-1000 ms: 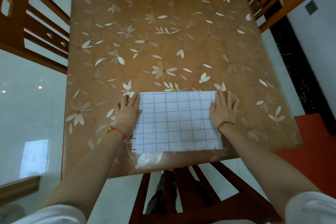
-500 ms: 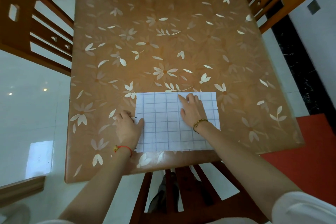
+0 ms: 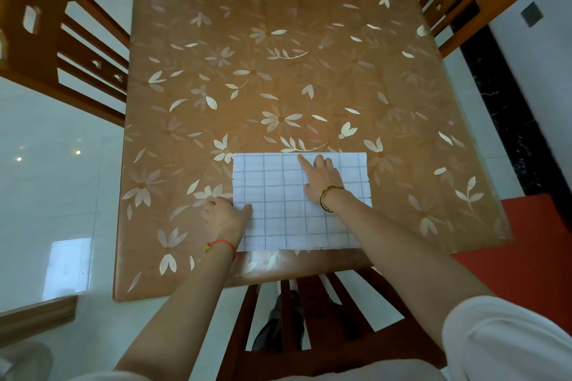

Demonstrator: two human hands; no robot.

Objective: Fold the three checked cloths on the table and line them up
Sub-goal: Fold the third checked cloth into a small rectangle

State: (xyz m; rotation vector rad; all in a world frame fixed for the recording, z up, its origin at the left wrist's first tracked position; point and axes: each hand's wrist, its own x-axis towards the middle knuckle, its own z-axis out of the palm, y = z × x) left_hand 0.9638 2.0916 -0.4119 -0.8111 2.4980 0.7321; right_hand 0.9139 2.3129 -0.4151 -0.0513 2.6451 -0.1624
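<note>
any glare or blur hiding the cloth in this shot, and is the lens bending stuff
Head view: the checked cloth is sharp, with clear grid lines and no glare on it. Head view: bright reflections sit on the glossy floor at left, and a soft sheen on the table along its near edge. Head view: the wide lens splays the chairs outward at the sides.

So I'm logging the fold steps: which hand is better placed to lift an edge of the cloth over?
Left, probably. The left hand sits at the left edge of the checked cloth, thumb on top. The right hand lies flat mid-cloth, away from the side edges, better for pinning the crease.
</note>
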